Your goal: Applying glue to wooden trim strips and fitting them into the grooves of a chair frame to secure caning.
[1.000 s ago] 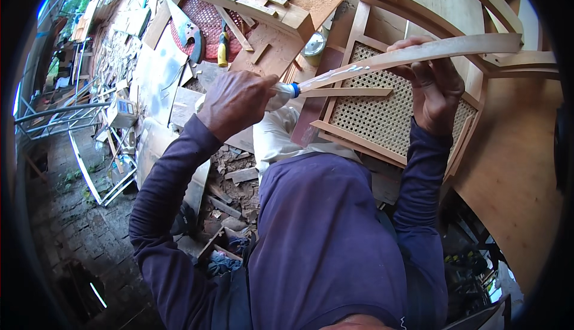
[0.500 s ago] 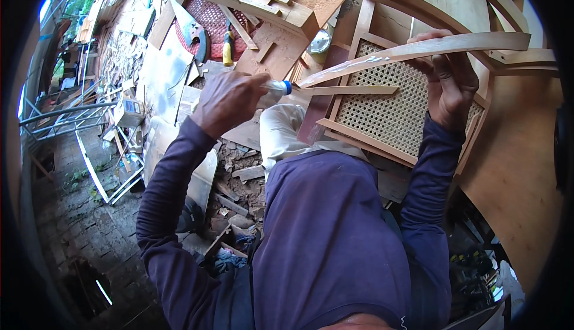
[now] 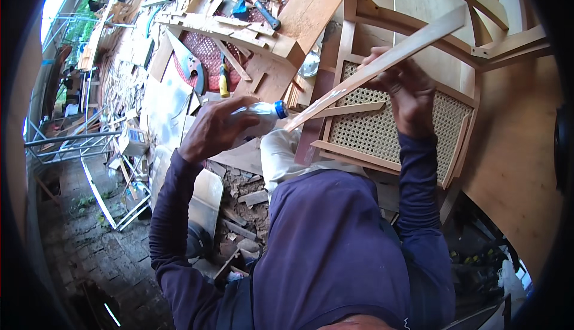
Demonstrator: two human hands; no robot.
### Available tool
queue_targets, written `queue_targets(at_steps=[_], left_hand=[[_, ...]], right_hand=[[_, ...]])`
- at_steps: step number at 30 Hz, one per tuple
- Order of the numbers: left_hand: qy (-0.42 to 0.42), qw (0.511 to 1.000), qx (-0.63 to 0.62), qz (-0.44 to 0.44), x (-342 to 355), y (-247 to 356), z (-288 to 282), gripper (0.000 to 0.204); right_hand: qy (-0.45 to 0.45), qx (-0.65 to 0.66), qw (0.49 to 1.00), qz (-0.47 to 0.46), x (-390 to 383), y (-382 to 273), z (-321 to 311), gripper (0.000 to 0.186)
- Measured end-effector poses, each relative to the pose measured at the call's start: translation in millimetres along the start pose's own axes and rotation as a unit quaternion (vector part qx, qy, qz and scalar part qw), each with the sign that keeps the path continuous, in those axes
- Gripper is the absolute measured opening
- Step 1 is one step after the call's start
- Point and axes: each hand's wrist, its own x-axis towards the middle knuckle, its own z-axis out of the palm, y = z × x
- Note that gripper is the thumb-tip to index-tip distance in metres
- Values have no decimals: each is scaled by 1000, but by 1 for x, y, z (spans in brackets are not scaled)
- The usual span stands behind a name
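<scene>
My left hand is wrapped round a clear plastic bottle with a blue cap end pointing right. Close to that end is the lower tip of a long thin wooden strip, which bears white glue-like streaks on its lower half. Fingers of my right hand grip the strip near its middle, holding it tilted up to the right. Beneath it lies a wooden frame with a woven cane panel. A shorter wooden strip rests across the panel.
A hammer, a yellow-handled tool and a curved saw-like blade lie among wood offcuts at upper left. A jar stands beside the cane frame. Chair-like wooden framing rises at upper right. Rubble covers the ground below.
The long strip has turned to a steeper slant, and my right hand has moved left and down with it. My left hand has drawn the bottle slightly left and down, away from the strip.
</scene>
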Motion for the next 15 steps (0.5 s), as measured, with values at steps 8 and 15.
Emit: queue_targets(at_steps=[8,15], left_hand=[[4,999,-39,27,23,45,-54,28],[73,938,194,279,73,105,-103,22]], right_hand=[[-44,93,995,-8,-12,46,32,34],[-86,84,990,72,-13,31,74,48]])
